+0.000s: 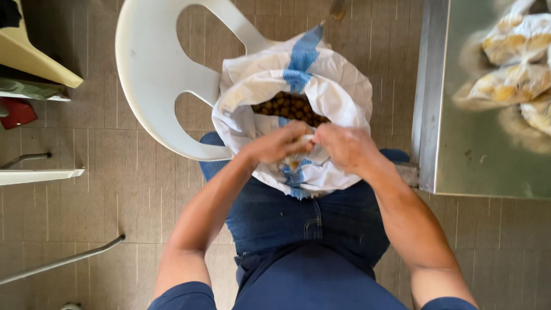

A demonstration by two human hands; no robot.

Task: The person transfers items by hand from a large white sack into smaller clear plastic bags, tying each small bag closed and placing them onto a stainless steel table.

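Both hands meet at the sack's (338,92) near rim: left hand (279,143) and right hand (344,146) curled tight, pinching one small pale piece (308,138) between them; brown nuts (290,107) lie just beyond the fingertips.

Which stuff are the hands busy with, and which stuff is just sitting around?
In use:
left hand
right hand
white sack
brown round things inside it
small packet pinched between both hands

Just lying about:
white chair
metal table
filled clear bags on it
red thing
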